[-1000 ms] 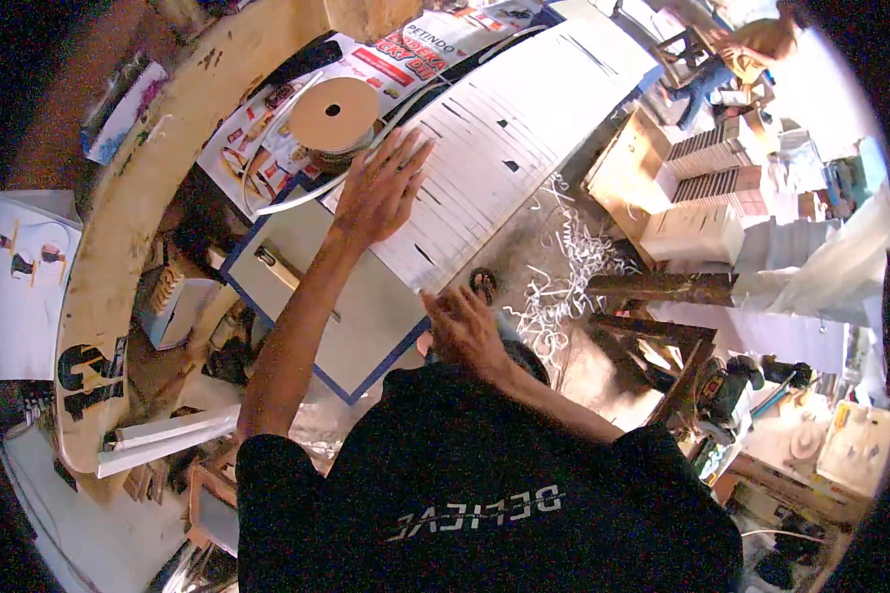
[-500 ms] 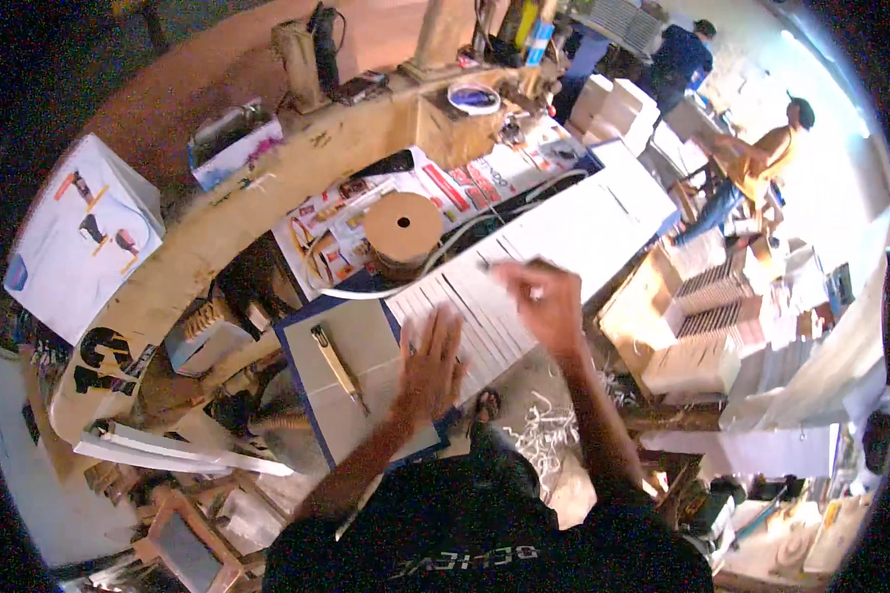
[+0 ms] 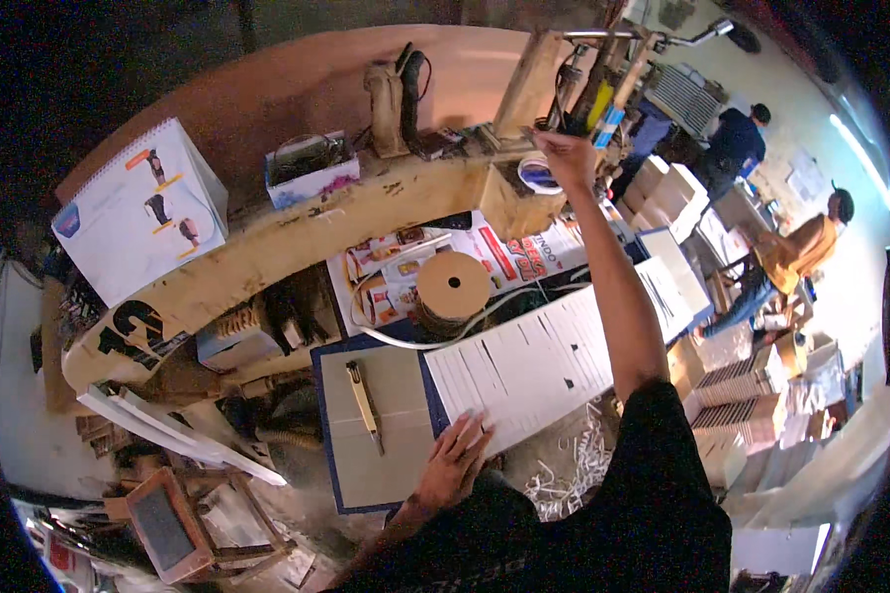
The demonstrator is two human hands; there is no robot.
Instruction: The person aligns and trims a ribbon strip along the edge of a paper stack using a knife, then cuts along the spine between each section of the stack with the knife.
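A long white sheet (image 3: pixel 524 366) with dark slits or lines across it lies slantwise before me. My left hand (image 3: pixel 455 457) rests flat at its near left end, fingers stretched out and holding nothing. Far ahead, my right hand (image 3: pixel 570 160) is raised beside a round white tub (image 3: pixel 538 176) with a blue inside. Its fingers are drawn together; anything between them is too small to make out. A cutter knife (image 3: pixel 365 405) lies on a grey board with a dark blue border (image 3: pixel 341 465). Behind the sheet stands a brown-topped spool (image 3: pixel 453 287) with a pale band trailing from it.
A curved beige machine arm (image 3: pixel 297 247) spans the back, bearing a desk calendar (image 3: pixel 138 212) and a small box (image 3: pixel 312 178). White paper scraps (image 3: pixel 574 469) litter the floor. Two people work at the right, one in a yellow top (image 3: pixel 799 252), near stacked boards (image 3: pixel 737 400).
My right hand has moved from above the sheet up and forward to the tub. My left hand has slid to the sheet's near edge. The view has shifted.
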